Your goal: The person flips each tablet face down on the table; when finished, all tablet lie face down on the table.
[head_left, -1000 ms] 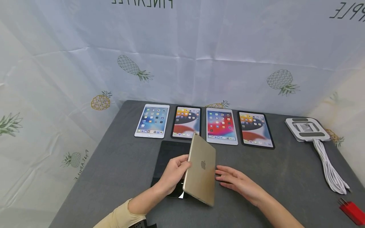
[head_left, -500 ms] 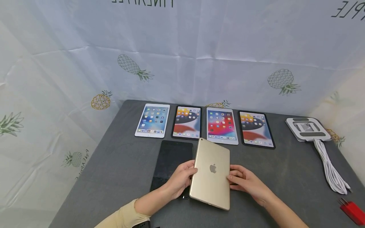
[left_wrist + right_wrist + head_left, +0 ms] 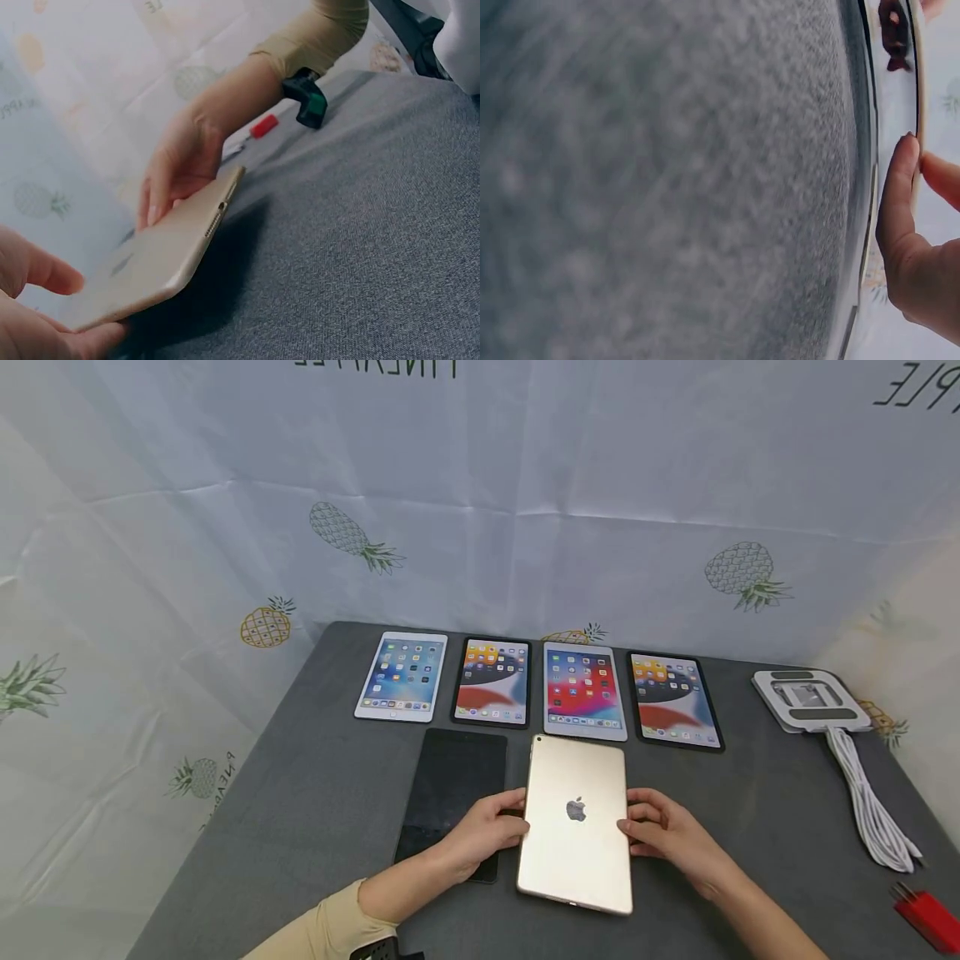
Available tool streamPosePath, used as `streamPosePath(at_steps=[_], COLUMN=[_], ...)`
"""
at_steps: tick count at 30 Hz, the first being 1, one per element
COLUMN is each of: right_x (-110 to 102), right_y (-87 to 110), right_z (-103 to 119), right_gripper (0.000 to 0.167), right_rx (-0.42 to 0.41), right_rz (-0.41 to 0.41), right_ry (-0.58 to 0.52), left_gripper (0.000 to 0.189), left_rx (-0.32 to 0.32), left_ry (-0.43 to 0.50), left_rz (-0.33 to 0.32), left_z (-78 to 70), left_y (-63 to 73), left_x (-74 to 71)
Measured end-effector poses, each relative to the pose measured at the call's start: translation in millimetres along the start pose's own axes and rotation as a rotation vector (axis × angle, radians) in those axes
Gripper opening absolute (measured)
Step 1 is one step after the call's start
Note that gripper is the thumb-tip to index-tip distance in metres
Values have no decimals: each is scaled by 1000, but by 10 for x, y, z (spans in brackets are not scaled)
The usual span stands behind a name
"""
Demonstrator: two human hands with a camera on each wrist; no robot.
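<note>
A gold tablet (image 3: 574, 860) faces its back and apple logo up in the head view. My left hand (image 3: 487, 833) pinches its left long edge, thumb on top. On the opposite edge my right hand (image 3: 671, 839) pinches it, thumb above and fingers below. The left wrist view has the tablet (image 3: 161, 251) tilted over the cloth, its shadow underneath. In the right wrist view the right hand (image 3: 922, 262) grips the thin edge between thumb and finger; the screen side is mostly hidden. A black tablet (image 3: 453, 781) with a dark screen lies flat, partly under my left hand.
Along the back lie a white tablet (image 3: 401, 677), a black tablet (image 3: 491, 682), another white tablet (image 3: 583, 691) and another black tablet (image 3: 675, 700), screens lit. At right are a white stand (image 3: 810, 700), a bundled white cable (image 3: 870, 802) and a red plug (image 3: 928, 918).
The gold tablet has moved right and turned from nearly edge-on to back up. My right hand has come onto its right edge; the left hand has kept its grip.
</note>
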State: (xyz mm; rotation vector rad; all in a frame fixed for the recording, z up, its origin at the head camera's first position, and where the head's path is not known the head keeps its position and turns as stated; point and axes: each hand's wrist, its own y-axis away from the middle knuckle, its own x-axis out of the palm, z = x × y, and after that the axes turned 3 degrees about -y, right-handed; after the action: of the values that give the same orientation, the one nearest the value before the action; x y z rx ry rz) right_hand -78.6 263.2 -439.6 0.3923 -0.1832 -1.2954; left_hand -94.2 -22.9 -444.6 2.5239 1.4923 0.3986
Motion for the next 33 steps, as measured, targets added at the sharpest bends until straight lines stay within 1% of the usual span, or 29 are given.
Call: streamPosePath(at_steps=[2,5,11,13,17,20,23,28,31,33], right_x=[-19,-32,-24,-9,12,18,25,43,52,61], right_y=[5,4,-15,-17,-17,-18,-18,-16,-22,-22], right_z=[-11,-19,-51,-64,-82,-87,-86,-71,-62,-52], right_gripper=[65,65,63,62,59,58,57,57,55,54], right_rx=[-18,-15,-16,-21,-23,-21,-18,-22,-27,-26], right_rz=[13,0,-53,-76,-114,-133,-146,-168,-184,-191], right_ry=[13,39,99,122,156,169,189,224,240,254], left_gripper=[57,53,21,18,21,24,29,48,52,52], left_rx=[-2,-5,8,20,45,45,34,-8,-34,-35], left_ry=[-8,-51,-176,-190,-229,-247,-231,-212,-202,-184], left_rz=[18,45,56,62,82,85,101,123,124,133], left_z=[4,2,-28,-35,-44,-63,-90,-146,-159,-158], left_y=[0,1,-12,-16,-21,-23,-19,7,18,18], left_x=[15,34,67,70,66,72,91,123,126,130])
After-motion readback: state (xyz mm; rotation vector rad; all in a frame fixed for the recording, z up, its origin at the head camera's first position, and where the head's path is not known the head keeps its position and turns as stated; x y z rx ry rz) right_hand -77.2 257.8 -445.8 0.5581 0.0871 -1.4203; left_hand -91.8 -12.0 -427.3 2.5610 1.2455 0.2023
